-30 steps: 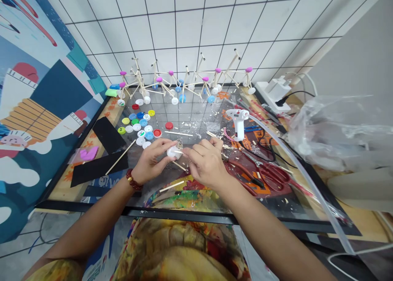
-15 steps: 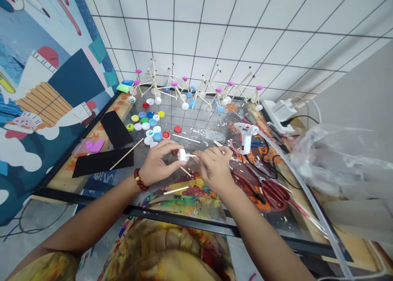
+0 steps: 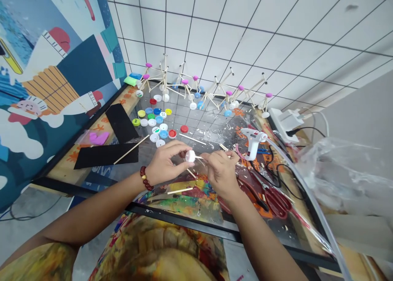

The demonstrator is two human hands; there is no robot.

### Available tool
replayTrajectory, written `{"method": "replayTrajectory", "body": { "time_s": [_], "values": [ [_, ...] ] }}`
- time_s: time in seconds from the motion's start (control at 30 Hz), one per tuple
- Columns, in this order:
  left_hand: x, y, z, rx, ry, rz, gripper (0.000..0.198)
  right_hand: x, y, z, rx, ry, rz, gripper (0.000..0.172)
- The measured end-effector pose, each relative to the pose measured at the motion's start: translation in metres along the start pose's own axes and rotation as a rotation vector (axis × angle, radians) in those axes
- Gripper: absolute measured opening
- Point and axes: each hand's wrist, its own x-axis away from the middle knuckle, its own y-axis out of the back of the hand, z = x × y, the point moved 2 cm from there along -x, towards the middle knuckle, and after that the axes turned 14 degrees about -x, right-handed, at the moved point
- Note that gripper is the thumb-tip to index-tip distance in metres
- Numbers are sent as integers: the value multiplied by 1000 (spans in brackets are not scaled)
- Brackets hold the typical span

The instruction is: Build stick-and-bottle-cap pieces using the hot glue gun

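Observation:
Between the thumb and fingers of my left hand (image 3: 167, 162) is a white bottle cap (image 3: 190, 156), held on its edge. My right hand (image 3: 222, 170) pinches a thin pale wooden stick (image 3: 199, 158), whose end points at the cap; whether the two touch I cannot tell for sure. Just below the hands, short loose sticks (image 3: 179, 190) lie on the glass tabletop. Several bottle caps in many colours, among them a red cap (image 3: 184, 128), are spread beyond my left hand. A white glue gun (image 3: 253, 143) stands right of my right hand.
Several stick models (image 3: 196, 86) with bottle caps and pink pieces line the back by the tiled wall. Red-handled scissors (image 3: 278, 201) and pliers (image 3: 256, 195) lie at right, near a power strip (image 3: 284, 123) and cables. Black strips (image 3: 106, 155) lie at left.
The view has shifted and tilted a little, so the whole scene sits slightly further right. My hands keep the cap and the stick in nearly the same position.

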Motion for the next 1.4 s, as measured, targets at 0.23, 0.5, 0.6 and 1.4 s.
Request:
{"method": "replayTrajectory", "body": {
  "time_s": [0.23, 0.5, 0.6, 1.4],
  "values": [
    [1, 0, 1, 0, -8, -14, 24, 0, -1, -1, -12, -21, 24, 34],
    [1, 0, 1, 2, -2, -5, 24, -1, 0, -1, 19, -21, 36, 37],
    [1, 0, 1, 0, -14, -4, 23, -1, 0, -1, 23, -18, 36, 37],
    [3, 12, 16, 67, 156, -56, 34, 1, 9, -4, -28, -94, -144, 59]
  ]
}}
